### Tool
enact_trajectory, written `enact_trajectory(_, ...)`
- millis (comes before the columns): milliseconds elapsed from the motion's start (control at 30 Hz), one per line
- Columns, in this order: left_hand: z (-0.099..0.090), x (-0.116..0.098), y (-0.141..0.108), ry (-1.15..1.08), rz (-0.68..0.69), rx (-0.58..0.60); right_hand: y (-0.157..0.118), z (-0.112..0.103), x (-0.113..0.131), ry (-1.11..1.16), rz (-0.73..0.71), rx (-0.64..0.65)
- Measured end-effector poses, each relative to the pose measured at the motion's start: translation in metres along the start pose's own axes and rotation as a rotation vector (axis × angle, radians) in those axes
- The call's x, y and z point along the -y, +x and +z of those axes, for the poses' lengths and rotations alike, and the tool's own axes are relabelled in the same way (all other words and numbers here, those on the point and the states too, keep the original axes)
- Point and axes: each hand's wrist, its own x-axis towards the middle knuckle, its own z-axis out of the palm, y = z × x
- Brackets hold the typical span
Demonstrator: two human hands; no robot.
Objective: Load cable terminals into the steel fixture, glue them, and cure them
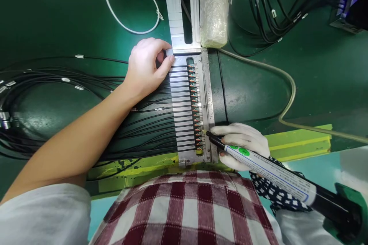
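My left hand (148, 63) is bare and closed, with thumb and index finger pinching a small metal block (169, 52) at the upper left edge of a metal fixture (181, 101). A row of black cables (184, 122) lies across the fixture in slots, their stripped ends with small connectors (198, 109) along a long opening. My right hand (244, 141), in a white glove, is closed around a pen-like tool (267, 170) with a black tip and a white labelled barrel. The tool's tip is beside the fixture's lower right edge.
Cable coils (17, 80) lie at the left and more black cables (267, 11) at the upper right. A slotted metal rail (174, 7) and a wrapped block (214, 7) stand beyond the fixture. A pale hose (287, 80) crosses the green table (253, 95). Yellow tape (301, 143) marks its front edge.
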Motion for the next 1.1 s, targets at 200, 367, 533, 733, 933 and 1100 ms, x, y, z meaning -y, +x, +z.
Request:
enact_trajectory(200,-0.0012,-0.0018,-0.0019,-0.050,-0.006,-0.010,0.0007,-0.0004,0.0005,0.002,0.005,-0.002)
enact_trajectory(367,-0.0005,-0.0012,-0.0020,-0.047,0.017,-0.042,-0.0020,-0.0008,0.0003,0.032,-0.004,-0.003)
enact_trajectory(533,0.0005,0.0007,-0.0015,-0.004,0.050,-0.053,-0.0042,-0.0011,0.0006,0.029,0.005,-0.001)
enact_trajectory(733,-0.0002,0.0003,-0.0010,0.000,0.027,-0.028,-0.0035,-0.0008,0.0008,0.030,0.000,-0.008)
enact_trajectory(933,-0.0006,-0.0003,-0.0011,0.022,0.042,-0.039,-0.0015,-0.0002,0.0001,0.024,0.002,-0.006)
enact_trajectory(1100,-0.0010,-0.0011,-0.0012,0.034,0.047,-0.036,0.0000,0.0006,-0.0004,0.008,-0.003,-0.013)
